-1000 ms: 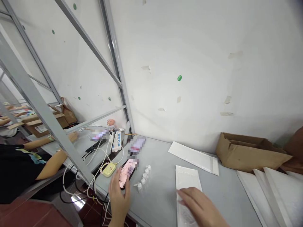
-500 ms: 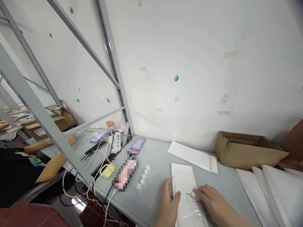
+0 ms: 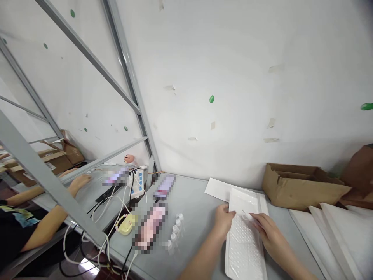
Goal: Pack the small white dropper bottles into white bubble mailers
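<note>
A white bubble mailer (image 3: 244, 249) lies on the grey table (image 3: 194, 233), its textured bubble side up. My left hand (image 3: 223, 223) grips its upper left edge, thumb on top. From the right, my right hand (image 3: 268, 231) reaches over the mailer, fingers closed on a small white object (image 3: 247, 216) with a thin tip; its kind is hard to make out. Beyond, partly under the mailer's top end, is another white mailer (image 3: 217, 188). Left of my left hand stands a row of several small clear bottles with white caps (image 3: 176, 229).
A cardboard box (image 3: 305, 188) stands against the wall, with several white mailers (image 3: 338, 241) stacked in front. At left lie blurred phones (image 3: 151, 227), a yellow case (image 3: 126, 224), cables and a power strip (image 3: 138, 182). Past the metal post (image 3: 58, 186), another person's arms (image 3: 55, 214) rest.
Both hands and the bubble mailer have moved away from me and slightly right, so its top end overlaps the other mailer. My right hand still holds the small white object.
</note>
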{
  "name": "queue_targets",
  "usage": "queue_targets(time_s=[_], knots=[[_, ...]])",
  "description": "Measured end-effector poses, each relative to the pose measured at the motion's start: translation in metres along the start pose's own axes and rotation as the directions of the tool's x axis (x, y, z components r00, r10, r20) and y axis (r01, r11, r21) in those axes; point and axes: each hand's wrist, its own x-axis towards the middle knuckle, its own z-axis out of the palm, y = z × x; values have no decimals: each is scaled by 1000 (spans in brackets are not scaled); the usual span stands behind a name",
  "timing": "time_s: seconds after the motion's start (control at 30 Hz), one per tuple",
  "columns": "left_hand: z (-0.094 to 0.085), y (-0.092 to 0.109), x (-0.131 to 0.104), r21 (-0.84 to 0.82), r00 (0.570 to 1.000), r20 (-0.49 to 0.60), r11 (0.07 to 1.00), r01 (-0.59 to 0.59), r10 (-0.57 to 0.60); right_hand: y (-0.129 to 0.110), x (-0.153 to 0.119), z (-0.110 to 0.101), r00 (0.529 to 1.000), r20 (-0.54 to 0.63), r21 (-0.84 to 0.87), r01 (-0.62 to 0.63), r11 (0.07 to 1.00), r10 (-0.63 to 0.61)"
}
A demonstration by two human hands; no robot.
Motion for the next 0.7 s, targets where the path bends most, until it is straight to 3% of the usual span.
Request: queue_targets(time_s=[0.1, 0.2, 0.27, 0.37, 0.43, 0.53, 0.57, 0.6, 0.63, 0.7], knots=[[2, 6, -13, 41, 997, 35, 996, -76, 75, -3, 1, -1, 985, -30, 116, -164, 980, 168], [-6, 5, -47, 131, 962, -83, 960, -249, 260, -6, -1, 5, 962, 49, 190, -274, 943, 270], [-15, -9, -76, 345, 832, -200, 832, -435, 518, -8, -3, 11, 958, 110, 187, -282, 941, 265], [-35, -50, -119, 518, 659, -277, 686, -511, 700, -9, -3, 19, 963, 136, 133, -251, 959, 233], [-59, -79, -140, 618, 521, -302, 580, -530, 798, -10, -2, 22, 971, 134, 92, -213, 973, 200], [-114, -104, -153, 782, 226, -408, 466, -413, 885, -13, 0, 22, 979, 133, 67, -162, 984, 153], [-136, -106, -153, 799, 122, -512, 524, -296, 850, -15, 1, 22, 980, 136, 68, -153, 986, 143], [-156, -104, -150, 777, 103, -593, 601, -185, 798, -16, 1, 21, 981, 140, 72, -148, 986, 137], [-173, -101, -146, 764, 167, -619, 638, -102, 768, -17, 2, 20, 980, 143, 77, -147, 986, 135], [-198, -90, -135, 792, 266, -594, 610, 26, 760, -17, 2, 20, 979, 150, 91, -153, 984, 138]])
